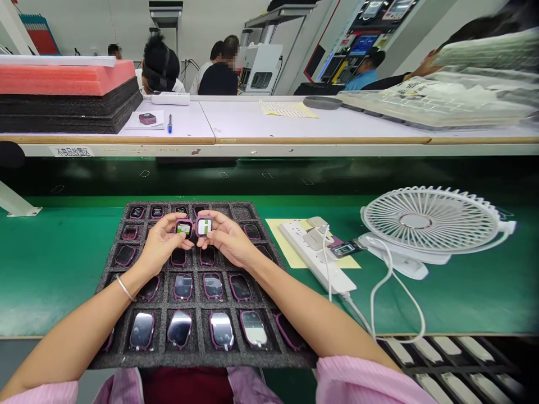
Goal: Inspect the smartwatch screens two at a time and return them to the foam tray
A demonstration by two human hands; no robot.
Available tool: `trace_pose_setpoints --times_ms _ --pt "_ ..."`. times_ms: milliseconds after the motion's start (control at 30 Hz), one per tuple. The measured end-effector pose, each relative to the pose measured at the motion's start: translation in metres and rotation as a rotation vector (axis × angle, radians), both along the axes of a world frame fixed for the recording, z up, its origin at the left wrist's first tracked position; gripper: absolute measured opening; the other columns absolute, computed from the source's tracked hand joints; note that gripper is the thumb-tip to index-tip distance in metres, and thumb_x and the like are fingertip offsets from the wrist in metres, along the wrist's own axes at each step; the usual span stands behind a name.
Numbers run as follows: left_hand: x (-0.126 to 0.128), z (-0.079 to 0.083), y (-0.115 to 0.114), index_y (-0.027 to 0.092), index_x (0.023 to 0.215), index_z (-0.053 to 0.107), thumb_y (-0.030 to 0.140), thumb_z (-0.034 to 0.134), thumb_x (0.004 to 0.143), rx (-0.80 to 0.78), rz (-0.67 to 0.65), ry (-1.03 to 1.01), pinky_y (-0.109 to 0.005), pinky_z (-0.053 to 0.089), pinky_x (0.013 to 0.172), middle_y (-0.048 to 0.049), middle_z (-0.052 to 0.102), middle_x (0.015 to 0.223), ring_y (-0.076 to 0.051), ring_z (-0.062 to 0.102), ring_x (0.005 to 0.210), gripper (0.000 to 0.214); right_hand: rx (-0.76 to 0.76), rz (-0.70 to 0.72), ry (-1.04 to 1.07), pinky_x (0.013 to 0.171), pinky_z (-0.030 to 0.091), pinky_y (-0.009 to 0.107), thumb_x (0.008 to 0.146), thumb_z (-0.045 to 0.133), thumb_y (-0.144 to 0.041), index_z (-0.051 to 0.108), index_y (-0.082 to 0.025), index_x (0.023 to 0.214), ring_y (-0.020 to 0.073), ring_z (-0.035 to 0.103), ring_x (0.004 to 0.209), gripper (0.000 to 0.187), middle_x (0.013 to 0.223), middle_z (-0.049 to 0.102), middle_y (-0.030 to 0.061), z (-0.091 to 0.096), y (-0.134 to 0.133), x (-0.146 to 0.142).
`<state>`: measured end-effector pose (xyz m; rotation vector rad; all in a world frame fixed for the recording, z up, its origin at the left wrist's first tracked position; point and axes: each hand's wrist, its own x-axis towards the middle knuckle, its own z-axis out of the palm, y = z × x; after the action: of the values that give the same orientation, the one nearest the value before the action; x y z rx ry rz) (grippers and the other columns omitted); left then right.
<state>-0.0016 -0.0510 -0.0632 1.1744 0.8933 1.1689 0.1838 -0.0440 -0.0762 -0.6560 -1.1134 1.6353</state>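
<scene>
The left hand point(162, 244) has its grip clamped on a small watch case point(183, 228), with thumb and fingertips pinching the plum-pink plastic rim. The right hand point(227, 238) has its grip clamped the same way on a second watch case point(204, 225). Both cases are rounded rectangles turned to show a pale green-and-white label. They are held just beside each other, almost touching, above the far middle of the foam tray point(248, 213).

The tray is black, coarse-pored foam cut into a grid of square pockets. Most pockets hold a matching case lying flat, with its glossy dark glass reflecting the ceiling light. It lies on the smooth green mat of the desk point(50, 264), and its near edge reaches the person's lap. A thin silver bangle point(125, 288) circles the left wrist, and ribbed pink sleeves show at the near edge.

To the right of the tray, a long white plastic power strip point(314, 255) lies across a pale yellow paper sheet point(286, 247). A white cable point(379, 292) loops from it towards the near edge. Further right, a round white fan point(421, 221) with a fine radial grille is tilted back on its stand.

On the far shelf at the left there is a stack of black foam slabs topped by a pink one point(63, 90).
</scene>
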Motion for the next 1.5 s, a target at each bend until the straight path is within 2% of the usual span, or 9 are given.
trace_pose_setpoints --times_ms 200,400,633,900,967,1100,1200,1367,1500 --pt "-0.0019 0.0017 -0.0012 0.017 0.107 0.06 0.032 0.071 0.075 -0.024 -0.027 0.007 -0.024 0.058 0.055 -0.0002 0.068 0.085 -0.013 0.069 0.055 0.037 -0.004 -0.008 -0.043 0.051 0.049 0.023 0.081 0.07 -0.025 0.061 -0.02 0.106 0.0114 0.067 0.056 0.027 0.085 0.071 0.0012 -0.0011 -0.0004 0.0004" --pt "-0.0008 -0.001 -0.0001 0.016 0.102 0.061 0.039 0.072 0.077 0.023 0.005 0.084 -0.02 0.052 0.046 0.0002 0.067 0.08 -0.009 0.062 0.047 0.036 0.015 0.014 -0.075 0.049 0.049 0.022 0.083 0.072 -0.037 0.061 -0.02 0.105 0.0109 0.066 0.054 0.03 0.082 0.07 0.0006 -0.0033 -0.0004 0.0" --pt "-0.0001 -0.0036 0.0015 0.019 0.11 0.059 0.026 0.072 0.076 0.085 0.0 0.075 -0.021 0.055 0.056 -0.0005 0.064 0.095 -0.007 0.065 0.058 0.037 0.038 0.011 -0.05 0.059 0.054 0.024 0.077 0.077 -0.024 0.059 -0.023 0.112 0.0114 0.067 0.065 0.039 0.092 0.067 -0.0003 -0.0029 0.0007 0.0009" --pt "0.0004 -0.0063 0.0028 0.021 0.117 0.055 0.014 0.07 0.069 0.082 -0.018 0.065 -0.024 0.056 0.065 -0.002 0.062 0.106 -0.008 0.067 0.066 0.051 0.05 0.007 -0.013 0.063 0.055 0.025 0.071 0.076 -0.013 0.058 -0.024 0.113 0.0119 0.067 0.069 0.047 0.09 0.066 -0.0017 -0.0038 0.0011 -0.0005" --pt "0.0002 -0.0055 0.0023 0.021 0.115 0.056 0.015 0.07 0.07 0.084 -0.01 0.076 -0.023 0.055 0.064 -0.0012 0.063 0.103 -0.008 0.067 0.065 0.047 0.029 0.005 -0.017 0.061 0.055 0.026 0.072 0.076 -0.016 0.059 -0.023 0.111 0.0131 0.068 0.068 0.044 0.087 0.067 -0.0015 -0.0025 0.0008 -0.0003" --pt "-0.0001 -0.0031 0.0002 0.019 0.105 0.06 0.029 0.07 0.077 0.093 0.02 0.137 -0.021 0.05 0.055 0.0005 0.063 0.093 -0.007 0.062 0.057 0.032 -0.02 0.019 -0.026 0.055 0.053 0.026 0.082 0.072 -0.035 0.061 -0.021 0.107 0.0135 0.068 0.06 0.03 0.082 0.069 -0.0003 -0.0004 -0.0002 0.0001" --pt "0.0 -0.0025 -0.0004 0.019 0.102 0.061 0.036 0.07 0.079 0.094 0.035 0.159 -0.02 0.046 0.05 0.0013 0.063 0.087 -0.006 0.058 0.052 0.03 -0.03 0.034 -0.04 0.055 0.054 0.026 0.083 0.072 -0.042 0.062 -0.021 0.107 0.0139 0.068 0.06 0.033 0.08 0.069 0.0003 -0.0008 -0.0008 0.0" --pt "-0.0004 -0.0041 0.0013 0.019 0.104 0.06 0.034 0.073 0.076 0.105 0.055 0.163 -0.02 0.047 0.053 -0.0002 0.064 0.094 -0.006 0.058 0.056 0.034 -0.018 0.041 -0.024 0.063 0.057 0.029 0.076 0.079 -0.034 0.061 -0.023 0.113 0.0153 0.071 0.068 0.043 0.087 0.068 0.0001 -0.0016 -0.0017 -0.0003" --pt "-0.0008 -0.005 0.0019 0.02 0.108 0.058 0.029 0.073 0.075 0.109 0.047 0.149 -0.02 0.049 0.056 -0.0008 0.063 0.097 -0.007 0.058 0.061 0.037 0.005 0.067 -0.017 0.07 0.059 0.03 0.077 0.077 -0.025 0.058 -0.024 0.118 0.015 0.071 0.074 0.045 0.092 0.067 0.0005 -0.0021 -0.0016 0.0002"
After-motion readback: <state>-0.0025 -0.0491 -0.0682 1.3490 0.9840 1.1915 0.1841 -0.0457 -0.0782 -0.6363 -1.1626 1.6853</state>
